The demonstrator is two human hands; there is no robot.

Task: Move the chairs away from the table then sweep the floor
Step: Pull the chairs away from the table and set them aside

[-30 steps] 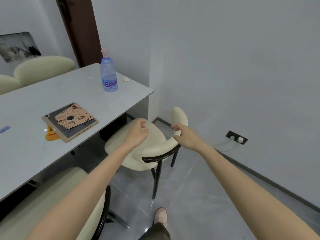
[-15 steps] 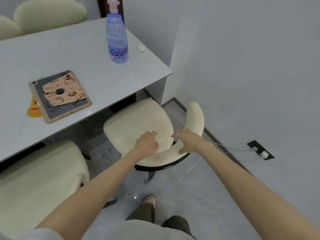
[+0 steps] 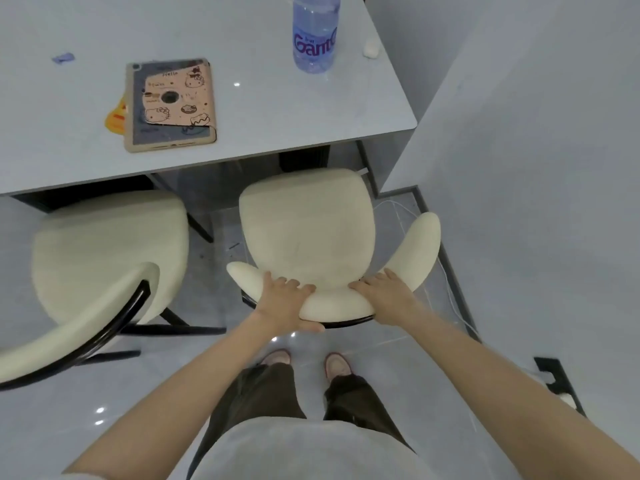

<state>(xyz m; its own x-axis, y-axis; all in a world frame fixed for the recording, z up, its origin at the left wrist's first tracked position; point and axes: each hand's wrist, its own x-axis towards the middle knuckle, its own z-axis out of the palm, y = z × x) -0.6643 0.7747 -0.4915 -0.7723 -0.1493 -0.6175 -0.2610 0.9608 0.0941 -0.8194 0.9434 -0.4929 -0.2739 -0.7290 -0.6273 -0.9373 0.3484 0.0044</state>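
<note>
At frame centre, chair (image 3: 308, 233): seat right by our table's (image 3: 311, 109) edge.
Left hand (image 3: 282, 304): we grip the backrest (image 3: 334, 308), fingers over, thumb under.
Right hand (image 3: 389, 296): fingers together, curled over it.

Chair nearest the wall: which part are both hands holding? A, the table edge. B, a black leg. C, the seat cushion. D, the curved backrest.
D: the left hand and right hand both wrap over the cream curved backrest, behind the seat.
</note>
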